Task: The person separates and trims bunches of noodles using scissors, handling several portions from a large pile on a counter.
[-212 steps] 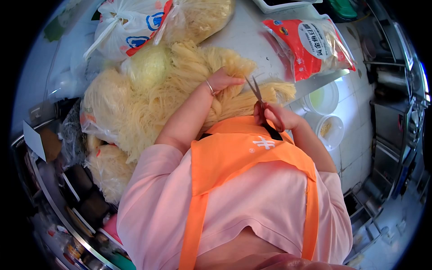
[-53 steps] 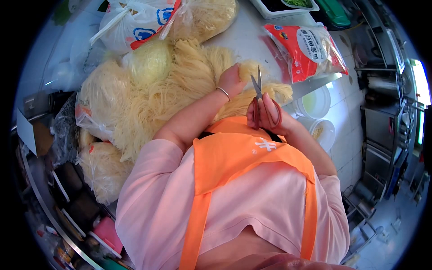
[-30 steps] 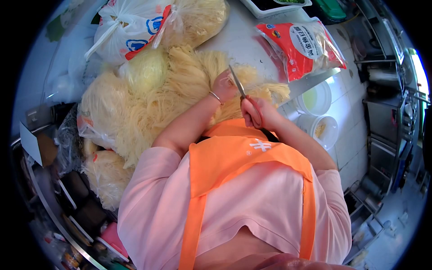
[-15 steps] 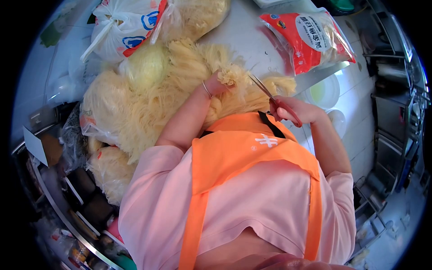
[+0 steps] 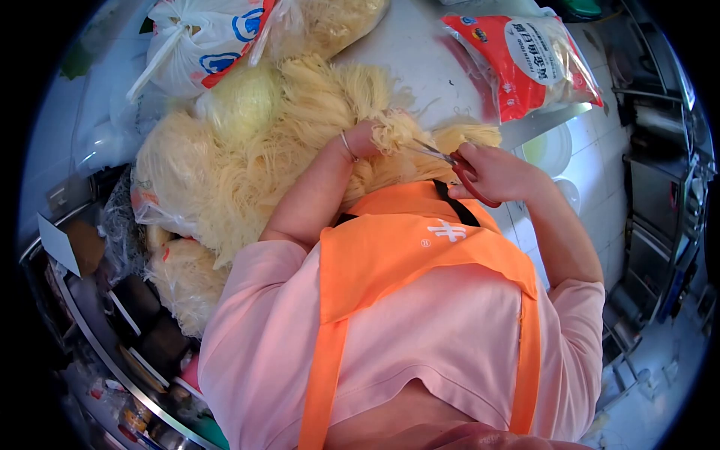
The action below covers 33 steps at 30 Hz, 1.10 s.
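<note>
My left hand (image 5: 365, 139), with a thin bracelet at the wrist, is closed round a bunch of pale yellow noodle strands (image 5: 395, 129); the strands hide most of its fingers. My right hand (image 5: 493, 174) grips red-handled scissors (image 5: 470, 185). Their metal blades point left, with the tips right at the bunch. Under and beyond both hands spreads a large heap of the same fine, dry-looking strands (image 5: 300, 139). A loose end of strands (image 5: 472, 135) lies just beyond the scissors.
A red and clear frozen-food bag (image 5: 525, 67) lies at the back right of the table (image 5: 409, 52). Tied white bags (image 5: 202, 45) stand at the back left. Bagged strands (image 5: 187, 277) sit by my left side. White round tubs (image 5: 551, 150) stand lower, to the right.
My right hand has moved slightly right and turned, bringing the scissors flatter, with the blade tips lower and against the bunch. My left hand still holds the strands.
</note>
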Motion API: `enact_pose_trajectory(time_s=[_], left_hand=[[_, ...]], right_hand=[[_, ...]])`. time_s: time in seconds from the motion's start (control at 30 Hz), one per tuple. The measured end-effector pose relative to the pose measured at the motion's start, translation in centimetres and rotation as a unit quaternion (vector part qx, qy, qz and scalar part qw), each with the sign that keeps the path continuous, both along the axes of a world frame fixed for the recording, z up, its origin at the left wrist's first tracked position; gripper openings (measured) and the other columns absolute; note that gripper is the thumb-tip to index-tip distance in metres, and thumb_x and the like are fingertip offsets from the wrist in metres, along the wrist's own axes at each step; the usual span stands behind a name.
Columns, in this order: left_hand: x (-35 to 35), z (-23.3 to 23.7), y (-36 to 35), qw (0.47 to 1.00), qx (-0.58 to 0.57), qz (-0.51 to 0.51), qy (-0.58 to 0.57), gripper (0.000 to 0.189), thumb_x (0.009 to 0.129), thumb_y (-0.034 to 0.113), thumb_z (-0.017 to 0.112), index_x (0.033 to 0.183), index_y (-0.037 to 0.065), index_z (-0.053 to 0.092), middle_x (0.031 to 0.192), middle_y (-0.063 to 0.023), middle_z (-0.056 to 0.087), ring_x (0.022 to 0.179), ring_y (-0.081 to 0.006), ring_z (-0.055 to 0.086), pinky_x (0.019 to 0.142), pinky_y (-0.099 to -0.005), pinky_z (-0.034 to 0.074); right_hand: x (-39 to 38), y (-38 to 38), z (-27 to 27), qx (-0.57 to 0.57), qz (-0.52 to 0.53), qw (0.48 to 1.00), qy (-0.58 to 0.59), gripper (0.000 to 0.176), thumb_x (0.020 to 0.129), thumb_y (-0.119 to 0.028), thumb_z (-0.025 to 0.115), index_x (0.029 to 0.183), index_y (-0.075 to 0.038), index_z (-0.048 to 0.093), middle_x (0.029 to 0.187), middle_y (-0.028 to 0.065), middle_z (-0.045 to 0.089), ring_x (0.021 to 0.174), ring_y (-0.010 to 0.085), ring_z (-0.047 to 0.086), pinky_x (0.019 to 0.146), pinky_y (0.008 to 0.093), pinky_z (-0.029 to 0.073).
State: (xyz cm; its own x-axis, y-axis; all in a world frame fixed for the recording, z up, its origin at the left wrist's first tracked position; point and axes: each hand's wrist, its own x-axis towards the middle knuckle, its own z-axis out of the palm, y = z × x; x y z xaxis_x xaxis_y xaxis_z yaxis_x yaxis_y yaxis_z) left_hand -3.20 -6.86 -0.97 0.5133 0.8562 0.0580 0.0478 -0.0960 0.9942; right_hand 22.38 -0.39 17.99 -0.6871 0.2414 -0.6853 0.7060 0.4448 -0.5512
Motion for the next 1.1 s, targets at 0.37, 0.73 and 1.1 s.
enact_pose_trajectory(time_s=[0.37,0.73,1.1], left_hand=[[0.4,0.7,-0.2,1.000,-0.015,-0.017,-0.001,0.034,0.076,0.017,0.070,0.105,0.005,0.058,0.103,-0.0051,0.060,0.093,-0.0153,0.057,0.082,-0.0278,0.047],[0.9,1.1,-0.5,0.961,-0.191,0.003,-0.202,0.030,0.080,0.019,0.068,0.105,0.005,0.057,0.104,-0.0061,0.060,0.097,-0.0159,0.058,0.084,-0.0316,0.048],[0.3,0.4,-0.5,0.935,-0.245,-0.006,-0.255,0.027,0.081,0.013,0.065,0.105,0.005,0.057,0.102,-0.0059,0.060,0.095,-0.0172,0.058,0.084,-0.0321,0.049]], right_hand=[[-1.2,-1.4,-4.2,-0.033,-0.044,0.986,0.156,0.057,0.071,-0.052,0.071,0.090,-0.002,0.051,0.081,0.0149,0.057,0.077,0.0333,0.056,0.068,0.0390,0.043],[-1.0,-2.1,-4.1,0.109,-0.014,0.988,0.109,0.053,0.062,-0.048,0.078,0.081,-0.005,0.053,0.070,0.0132,0.059,0.067,0.0360,0.057,0.059,0.0418,0.044],[5.0,0.7,-5.0,-0.183,-0.175,0.948,0.192,0.052,0.077,-0.051,0.067,0.093,-0.005,0.048,0.073,0.0024,0.044,0.067,0.0148,0.044,0.061,0.0291,0.041]])
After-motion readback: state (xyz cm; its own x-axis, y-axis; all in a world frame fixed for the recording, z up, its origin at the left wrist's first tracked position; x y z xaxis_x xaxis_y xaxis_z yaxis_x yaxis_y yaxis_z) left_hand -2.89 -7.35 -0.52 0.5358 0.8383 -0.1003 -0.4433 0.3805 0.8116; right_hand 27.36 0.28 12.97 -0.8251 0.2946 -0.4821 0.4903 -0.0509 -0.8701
